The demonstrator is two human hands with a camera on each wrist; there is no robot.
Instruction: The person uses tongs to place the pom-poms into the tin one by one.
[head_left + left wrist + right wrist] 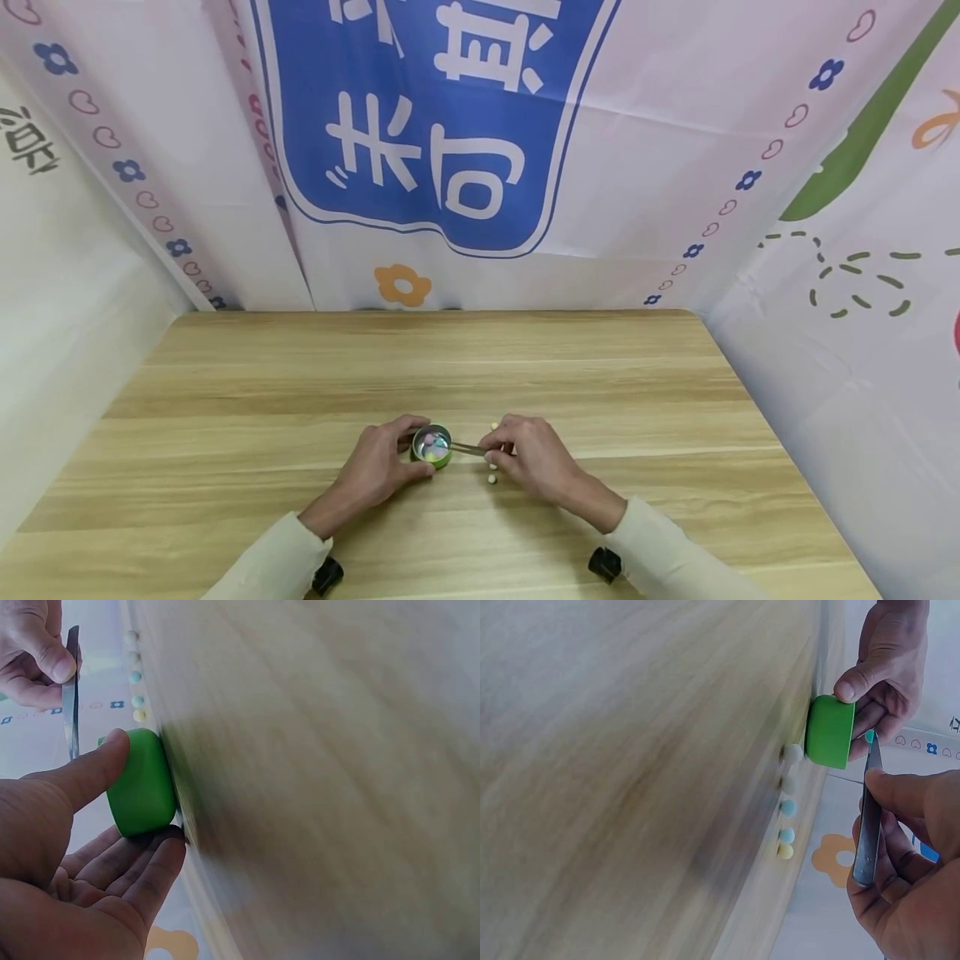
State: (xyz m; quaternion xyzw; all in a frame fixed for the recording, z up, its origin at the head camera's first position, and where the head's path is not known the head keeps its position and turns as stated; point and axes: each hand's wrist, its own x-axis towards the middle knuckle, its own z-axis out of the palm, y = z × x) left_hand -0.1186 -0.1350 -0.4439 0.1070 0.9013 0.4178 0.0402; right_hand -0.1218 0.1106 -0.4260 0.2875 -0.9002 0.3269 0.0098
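Note:
A small round green tin [432, 463] stands on the table, with several pink, yellow and bluish pieces inside it. My left hand [381, 461] grips its side between thumb and fingers; the green wall [142, 784] shows plainly in the left wrist view. Metal tweezers [866, 836] are pinched in my right hand [536, 457], pointing left to the tin's opening. At their tips a small teal ball [869, 736] appears, just beyond the tin's rim in the right wrist view. Several small balls [788, 808], white, blue and yellow, lie in a row on the table beside the tin.
The wooden table [300, 375] extends around both hands. Behind it hangs a printed cloth [600, 208], with more cloth at the left and right sides. Black bands [604, 564] sit at both sleeves.

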